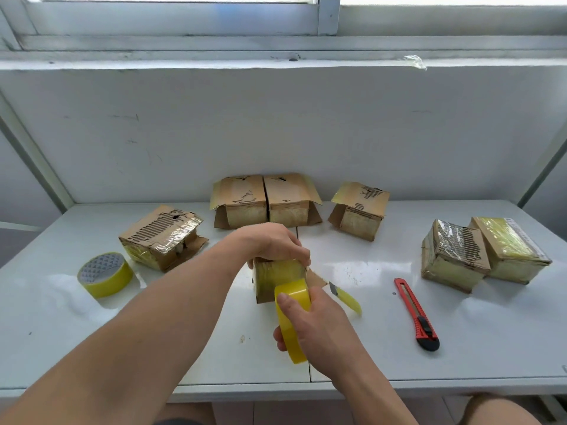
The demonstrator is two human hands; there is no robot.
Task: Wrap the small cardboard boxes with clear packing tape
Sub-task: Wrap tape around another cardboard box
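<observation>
A small cardboard box (276, 279) stands at the middle of the white table (383, 348). My left hand (273, 243) grips its top, fingers curled over the upper front edge. My right hand (313, 322) holds a yellowish roll of packing tape (290, 320) against the box's front face, thumb on the roll's outer side. A yellow utility knife (345, 297) lies just right of the box, partly hidden by my right hand.
A red utility knife (417, 314) lies to the right. A second tape roll (106, 274) sits at the left. Several more boxes ring the work spot: one at left (162, 237), two at the back (265, 199), one further right (360, 210), two taped at far right (481, 254).
</observation>
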